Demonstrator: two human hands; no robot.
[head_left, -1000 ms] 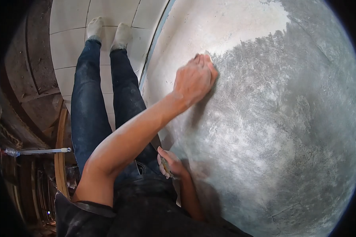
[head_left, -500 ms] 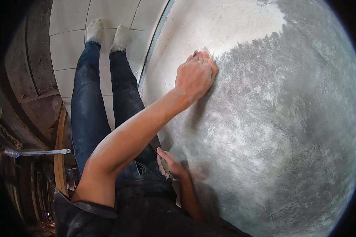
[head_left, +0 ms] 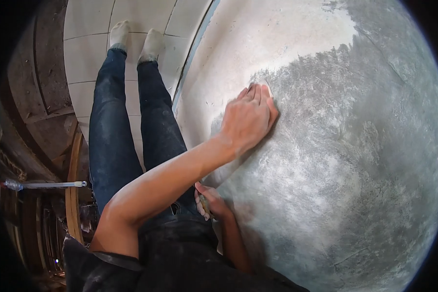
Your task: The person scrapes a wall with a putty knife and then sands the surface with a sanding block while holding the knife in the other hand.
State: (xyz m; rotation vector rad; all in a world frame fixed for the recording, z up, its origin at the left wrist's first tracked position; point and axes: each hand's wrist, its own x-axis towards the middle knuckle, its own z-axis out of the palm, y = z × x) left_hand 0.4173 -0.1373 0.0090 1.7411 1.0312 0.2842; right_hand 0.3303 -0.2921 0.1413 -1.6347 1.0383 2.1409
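Note:
My left hand [head_left: 249,116] lies against the wall, back of the hand up and fingers together. It presses on what looks like a thin flat scraper [head_left: 270,91], of which only a pale edge shows past the fingertips. Under and beyond it the wall [head_left: 321,160] bears a mottled grey coat, which meets a bare whitish area [head_left: 277,34] just past my fingers. Down by my waist, my right hand [head_left: 209,201] is closed around a small olive-grey object [head_left: 205,204], mostly hidden by the fingers. Pale residue coats those fingertips.
My legs in dark jeans [head_left: 113,126] stretch out along the wall, with light socks [head_left: 152,45] on the pale tiled floor [head_left: 90,19]. A blue-grey strip [head_left: 192,51] runs between floor and wall. Wooden beams [head_left: 73,194] and a metal rod [head_left: 53,185] are at the left.
My left hand has slid down the wall toward me and slightly right, leaving a grey patch where it was. My right hand stays by my waist.

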